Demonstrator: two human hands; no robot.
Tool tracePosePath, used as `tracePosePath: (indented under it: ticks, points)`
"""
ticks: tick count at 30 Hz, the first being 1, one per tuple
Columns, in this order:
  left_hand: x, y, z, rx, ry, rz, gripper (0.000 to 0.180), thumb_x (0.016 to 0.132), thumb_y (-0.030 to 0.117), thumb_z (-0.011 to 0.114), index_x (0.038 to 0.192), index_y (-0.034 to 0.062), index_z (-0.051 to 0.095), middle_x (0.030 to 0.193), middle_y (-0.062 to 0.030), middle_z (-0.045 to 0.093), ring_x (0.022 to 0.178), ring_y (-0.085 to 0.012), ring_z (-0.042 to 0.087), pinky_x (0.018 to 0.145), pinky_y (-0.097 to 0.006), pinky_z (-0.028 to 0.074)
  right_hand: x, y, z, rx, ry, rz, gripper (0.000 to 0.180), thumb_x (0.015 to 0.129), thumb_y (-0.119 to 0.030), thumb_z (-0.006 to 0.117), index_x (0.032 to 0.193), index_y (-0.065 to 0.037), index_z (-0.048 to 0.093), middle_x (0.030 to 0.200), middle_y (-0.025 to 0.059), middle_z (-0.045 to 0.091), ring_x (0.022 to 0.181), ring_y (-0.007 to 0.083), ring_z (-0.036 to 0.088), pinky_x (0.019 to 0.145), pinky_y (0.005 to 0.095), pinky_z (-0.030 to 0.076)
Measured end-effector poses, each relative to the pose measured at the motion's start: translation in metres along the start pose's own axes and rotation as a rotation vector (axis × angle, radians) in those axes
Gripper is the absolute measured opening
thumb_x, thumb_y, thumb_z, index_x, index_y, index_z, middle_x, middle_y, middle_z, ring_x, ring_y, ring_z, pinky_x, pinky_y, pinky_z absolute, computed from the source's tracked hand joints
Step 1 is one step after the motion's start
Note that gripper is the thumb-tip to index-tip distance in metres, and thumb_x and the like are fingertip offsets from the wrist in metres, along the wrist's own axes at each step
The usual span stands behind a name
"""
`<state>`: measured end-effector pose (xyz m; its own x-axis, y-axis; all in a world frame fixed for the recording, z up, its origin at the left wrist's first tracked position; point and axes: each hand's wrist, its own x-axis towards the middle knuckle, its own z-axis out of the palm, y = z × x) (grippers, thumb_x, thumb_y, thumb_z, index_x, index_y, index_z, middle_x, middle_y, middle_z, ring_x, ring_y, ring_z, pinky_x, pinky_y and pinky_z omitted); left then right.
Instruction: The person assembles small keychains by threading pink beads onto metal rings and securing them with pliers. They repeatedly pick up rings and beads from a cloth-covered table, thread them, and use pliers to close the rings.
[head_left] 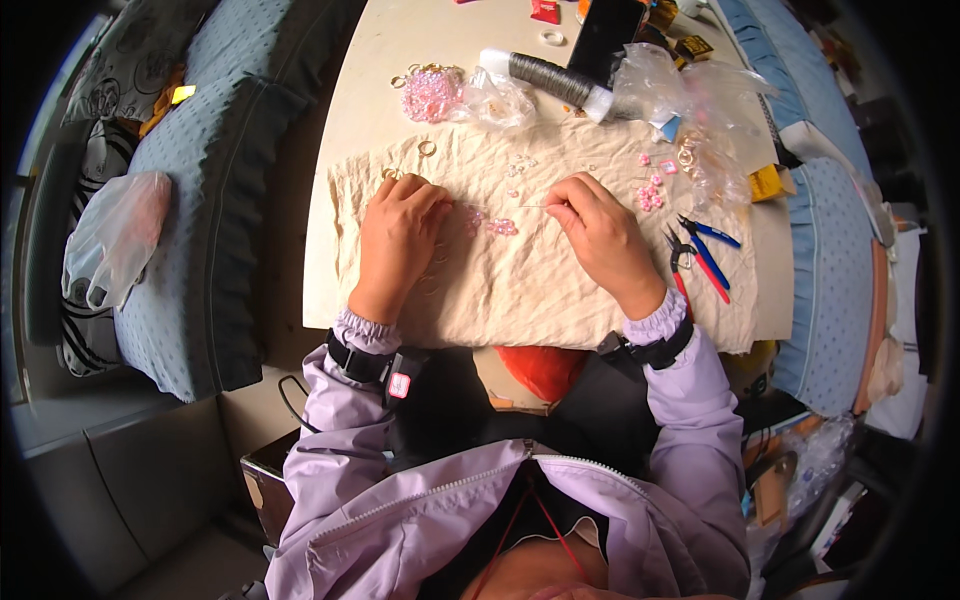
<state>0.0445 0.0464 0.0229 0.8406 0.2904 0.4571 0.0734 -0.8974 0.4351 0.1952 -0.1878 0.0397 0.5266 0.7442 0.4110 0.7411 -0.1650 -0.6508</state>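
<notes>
Here, in the upper middle of the frame, the right hand (602,235) pinches a thin wire (533,206) near pink beads (502,227) on the cloth (520,300), while the left hand (400,225), farther left, is curled, though holding what I cannot tell.

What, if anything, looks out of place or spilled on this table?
Nothing clearly stands out. The pink beads lie loose on the wrinkled cloth, but in small clusters, so they seem laid out rather than spilled. The hand tools lie together near the right hand.
</notes>
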Motion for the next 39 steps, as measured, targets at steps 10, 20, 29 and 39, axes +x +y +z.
tracePosePath:
  ticks: [10, 20, 29, 39]
  points:
    - [0.001, 0.000, 0.003, -0.030, -0.035, 0.020, 0.008, 0.091, 0.004, 0.075, 0.098, 0.0057, 0.074, 0.099, -0.0105, 0.070, 0.095, -0.0365, 0.065, 0.084, -0.046, 0.054, -0.016, 0.008, -0.013, 0.075, 0.025, 0.049, 0.010, 0.103, -0.005, 0.068, 0.108, -0.003, 0.059, 0.100, 0.0150, 0.067, 0.093, 0.0381, 0.069, 0.080, 0.0439, 0.056]
    - [0.007, 0.003, -0.001, 0.058, 0.016, 0.064, 0.007, 0.093, 0.005, 0.074, 0.098, 0.0081, 0.070, 0.096, -0.0090, 0.067, 0.095, -0.0356, 0.062, 0.086, -0.046, 0.050, -0.023, 0.010, -0.024, 0.063, 0.039, 0.071, 0.011, 0.102, -0.005, 0.069, 0.106, -0.002, 0.060, 0.100, 0.0144, 0.067, 0.090, 0.0370, 0.069, 0.079, 0.0429, 0.056]
    - [0.009, 0.051, -0.001, 0.081, -0.058, 0.087, 0.004, 0.096, 0.013, 0.073, 0.099, 0.0114, 0.070, 0.092, -0.0063, 0.066, 0.093, -0.0303, 0.063, 0.087, -0.043, 0.046, -0.020, -0.002, -0.041, -0.281, 0.103, -0.074, 0.022, 0.094, 0.003, 0.069, 0.115, -0.004, 0.071, 0.113, 0.0120, 0.071, 0.111, 0.0355, 0.065, 0.098, 0.0449, 0.053]
    - [0.008, 0.082, 0.019, -0.263, -0.068, -0.048, 0.012, 0.095, 0.005, 0.073, 0.104, 0.0090, 0.067, 0.095, -0.0104, 0.068, 0.088, -0.0344, 0.066, 0.081, -0.045, 0.045, 0.002, -0.020, -0.005, -0.002, 0.075, -0.051, 0.012, 0.093, -0.008, 0.081, 0.098, -0.005, 0.070, 0.093, 0.0087, 0.073, 0.087, 0.0293, 0.071, 0.078, 0.0405, 0.056]
